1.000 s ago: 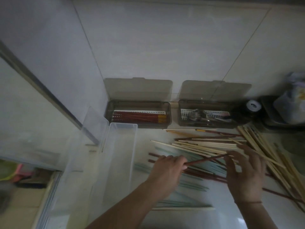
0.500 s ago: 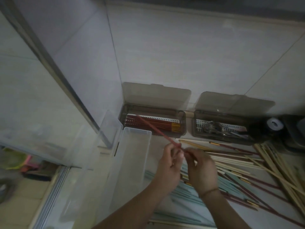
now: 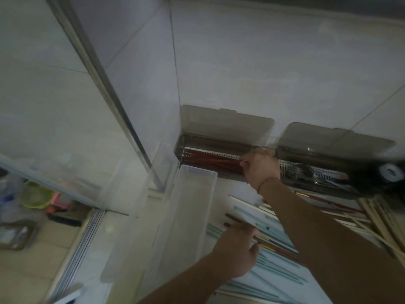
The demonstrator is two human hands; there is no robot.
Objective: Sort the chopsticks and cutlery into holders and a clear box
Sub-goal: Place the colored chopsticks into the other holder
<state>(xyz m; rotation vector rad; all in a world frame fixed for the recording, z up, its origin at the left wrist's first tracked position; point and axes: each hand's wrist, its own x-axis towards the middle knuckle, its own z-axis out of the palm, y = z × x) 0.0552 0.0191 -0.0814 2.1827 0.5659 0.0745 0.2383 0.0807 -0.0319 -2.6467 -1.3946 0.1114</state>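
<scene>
My right hand (image 3: 260,168) reaches into the left smoky-grey holder (image 3: 225,175), whose lid stands open. Its curled fingers pinch the ends of the red chopsticks (image 3: 206,160) lying inside. The right grey holder (image 3: 328,148), also open, contains metal cutlery (image 3: 306,173). A long clear box (image 3: 190,216) lies open in front of the left holder. My left hand (image 3: 235,249) rests on dark red chopsticks (image 3: 282,251) on the counter, fingers laid over them. Pale blue chopsticks (image 3: 278,273) and wooden chopsticks (image 3: 381,218) are spread to the right.
A tiled wall rises behind the holders. A metal-framed glass panel (image 3: 122,119) stands at left, with a green bowl (image 3: 36,195) and clutter behind it. A dark round object (image 3: 389,172) sits beside the right holder.
My right hand has carried the red chopstick up from the counter into the left holder. My left hand let go of it and dropped onto the red chopsticks on the counter. The view shifted left.
</scene>
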